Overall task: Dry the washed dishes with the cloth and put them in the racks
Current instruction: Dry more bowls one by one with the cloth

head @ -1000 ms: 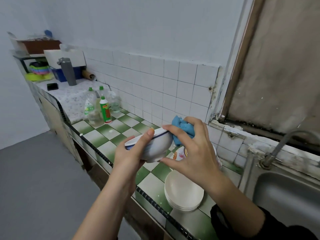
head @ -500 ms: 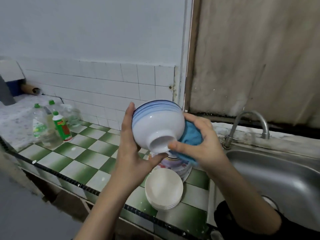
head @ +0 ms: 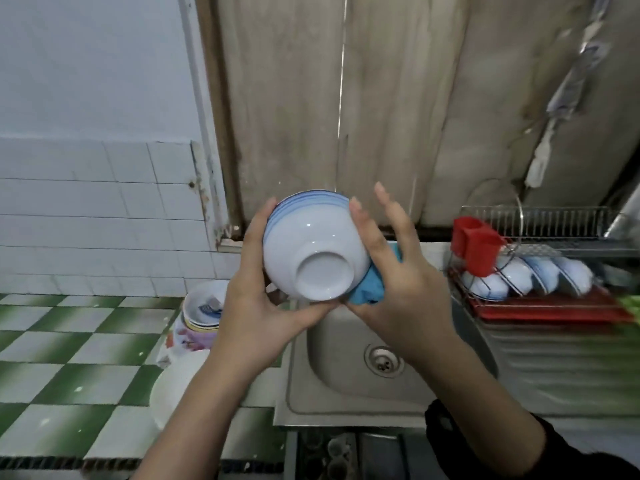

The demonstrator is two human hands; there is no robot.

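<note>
bowl (head: 311,244): centre, over sink (head: 346,375), base facing camera
left hand (head: 256,306): curled round bowl's 9 o'clock side
right hand (head: 405,292): fingers straight, pressing cloth (head: 369,289) at bowl's 4 o'clock
rack (head: 540,306): 3 o'clock

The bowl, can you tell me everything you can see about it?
The bowl is white and glossy, like ceramic, with blue stripes round its rim. It is tipped so its round foot faces the camera; the inside is hidden. It is held up above the sink. The left hand grips its left side, thumb under the foot. The right hand presses a blue cloth against its right side.
</note>
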